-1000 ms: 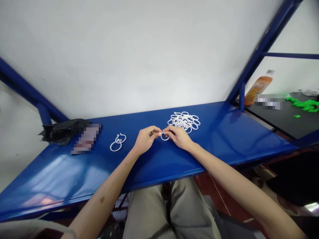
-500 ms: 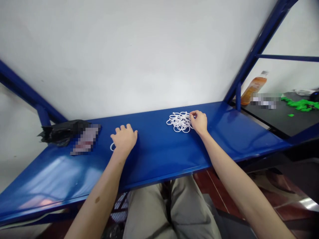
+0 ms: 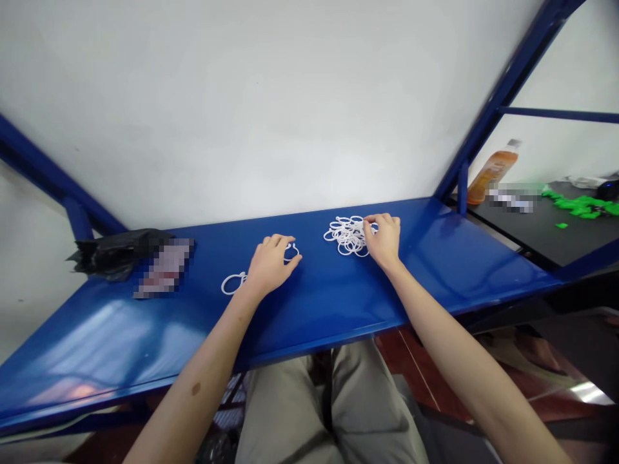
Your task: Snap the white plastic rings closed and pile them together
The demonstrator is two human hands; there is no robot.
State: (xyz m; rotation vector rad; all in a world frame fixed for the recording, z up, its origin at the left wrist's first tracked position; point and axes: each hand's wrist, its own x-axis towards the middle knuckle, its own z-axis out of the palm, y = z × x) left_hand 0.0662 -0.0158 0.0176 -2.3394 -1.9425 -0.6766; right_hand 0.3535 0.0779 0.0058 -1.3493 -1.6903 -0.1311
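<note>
Resting on the blue bench (image 3: 435,270), the right hand (image 3: 384,240) pinches fingers into the pile of white rings (image 3: 347,234) near the back edge; the left hand (image 3: 268,265), fingers loosely curled, touches a ring (image 3: 292,251) mid-bench

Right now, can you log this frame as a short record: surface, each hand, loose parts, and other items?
surface: glossy blue metal shelf against a white wall
left hand: left hand palm down, fingers over a white plastic ring
right hand: right hand fingertips at the pile of white plastic rings
loose parts: linked white rings lying beside the left wrist
other items: crumpled black bag at far left; orange drink bottle on the neighbouring dark table
</note>
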